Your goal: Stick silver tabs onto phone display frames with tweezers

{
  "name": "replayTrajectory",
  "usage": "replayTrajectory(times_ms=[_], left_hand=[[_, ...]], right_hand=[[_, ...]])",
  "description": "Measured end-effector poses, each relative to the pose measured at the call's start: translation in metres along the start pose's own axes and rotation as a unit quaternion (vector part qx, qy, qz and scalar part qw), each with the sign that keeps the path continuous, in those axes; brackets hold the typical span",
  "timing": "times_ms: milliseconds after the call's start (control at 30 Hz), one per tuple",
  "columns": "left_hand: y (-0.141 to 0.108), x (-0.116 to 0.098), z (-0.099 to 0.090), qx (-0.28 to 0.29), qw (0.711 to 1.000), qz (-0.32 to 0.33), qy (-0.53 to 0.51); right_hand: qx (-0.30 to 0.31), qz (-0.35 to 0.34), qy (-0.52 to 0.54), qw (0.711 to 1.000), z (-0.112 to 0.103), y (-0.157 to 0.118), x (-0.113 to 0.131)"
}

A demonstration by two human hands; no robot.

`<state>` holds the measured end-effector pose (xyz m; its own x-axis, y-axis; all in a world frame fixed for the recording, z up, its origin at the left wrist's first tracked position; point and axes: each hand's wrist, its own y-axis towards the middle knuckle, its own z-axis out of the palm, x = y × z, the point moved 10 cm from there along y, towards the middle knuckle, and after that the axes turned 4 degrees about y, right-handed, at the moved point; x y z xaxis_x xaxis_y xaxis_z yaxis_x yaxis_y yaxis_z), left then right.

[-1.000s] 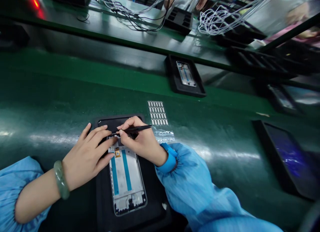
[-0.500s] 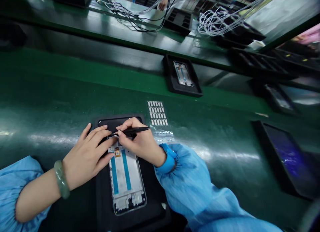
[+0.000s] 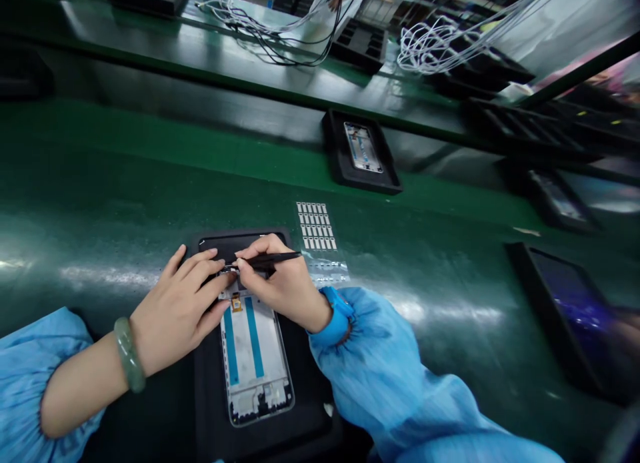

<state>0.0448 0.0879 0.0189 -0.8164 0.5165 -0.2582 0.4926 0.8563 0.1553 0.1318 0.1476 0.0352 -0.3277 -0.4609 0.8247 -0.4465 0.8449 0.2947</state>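
Observation:
In front of me a phone frame [image 3: 267, 366] with two blue strips and a small orange flex cable [image 3: 237, 304] lies in a black foam tray [image 3: 210, 410]. My left hand [image 3: 187, 302] rests over the frame's upper left edge, fingers stretched out, fingertips touching its top end. Black tweezers [image 3: 275, 258] are pinched in my right hand [image 3: 283, 283], their tips at the top of the frame beside my left fingertips. Whatever lies under the tips is too small and partly covered to make out.
A sheet of small white stickers [image 3: 317, 226] lies beyond my right hand, near a clear plastic strip [image 3: 327, 268]. Further back, another black tray [image 3: 337, 173] holds a similar phone frame [image 3: 363, 148]. Right: a tray with a dark, purple-lit screen [image 3: 580, 303]. Cables [image 3: 280, 36] lie on the shelf.
Both hands stay almost in place at the top of the phone frame, the tweezers still in my right. The view shifts slightly. A blurred shape like a hand appears by the purple-lit screen.

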Motion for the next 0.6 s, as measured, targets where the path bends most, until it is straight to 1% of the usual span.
replayTrajectory(times_ms=[300,400,600], left_hand=[[0.001,-0.001,0.001,0.007,1.0,-0.002,0.0],[0.001,-0.001,0.001,0.003,1.0,-0.004,0.003],[0.001,-0.002,-0.001,-0.001,1.0,0.0,0.016]], right_hand=[[0.005,-0.02,-0.027,0.999,0.002,-0.003,0.003],[0.007,-0.007,-0.026,1.0,0.002,0.0,0.002],[0.02,0.044,0.026,0.999,0.007,0.004,-0.008]])
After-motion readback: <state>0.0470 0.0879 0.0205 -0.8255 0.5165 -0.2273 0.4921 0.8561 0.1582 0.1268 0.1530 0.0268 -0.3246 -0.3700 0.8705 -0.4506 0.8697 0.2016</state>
